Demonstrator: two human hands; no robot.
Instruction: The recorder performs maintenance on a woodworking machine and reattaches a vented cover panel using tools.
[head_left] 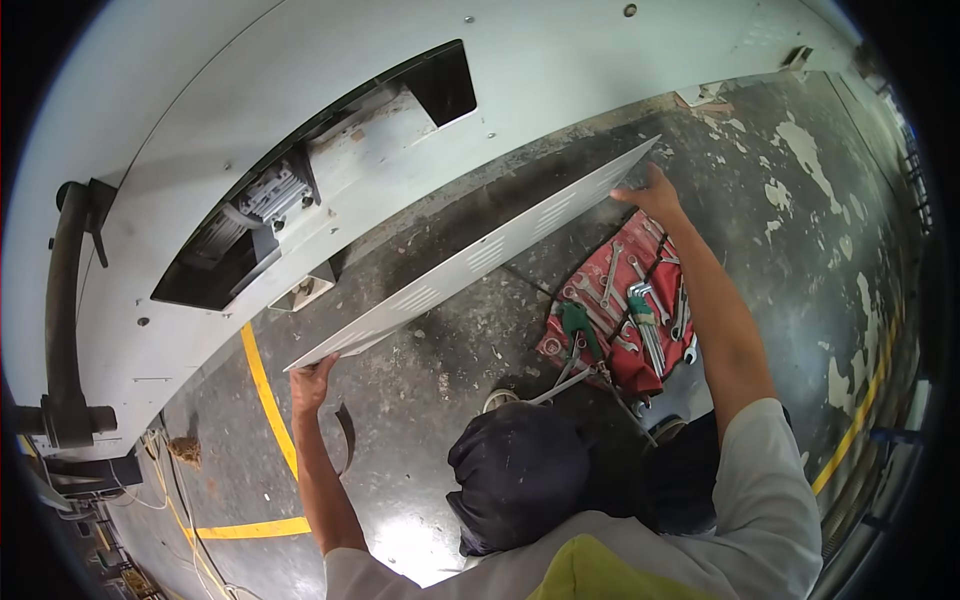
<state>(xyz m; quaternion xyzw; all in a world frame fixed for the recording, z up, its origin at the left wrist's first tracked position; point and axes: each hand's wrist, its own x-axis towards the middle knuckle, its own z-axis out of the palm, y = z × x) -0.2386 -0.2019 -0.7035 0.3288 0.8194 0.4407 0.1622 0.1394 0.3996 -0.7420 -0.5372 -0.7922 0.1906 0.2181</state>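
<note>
Head view: a pale slotted panel (450, 277) spans the space between the two hands, standing on edge and slanting from the left hand (313, 385) up to the right hand (650, 192). The left hand grasps the panel's near end at its corner; the right hand grips its far end, with the thumb along the edge. Beyond both hands rises a white machine housing (560, 70), its long opening (440, 85) showing a finned metal unit (285, 190) inside. Below the right hand, near its forearm, a red tool roll (645, 382) lies on the floor (430, 350), bearing wrenches (612, 270), hex keys (650, 340) and a green-handled tool (578, 325). A dark curved strip (347, 437) lies just beside the left forearm; a yellow floor line (265, 400) passes left of that hand.
</note>
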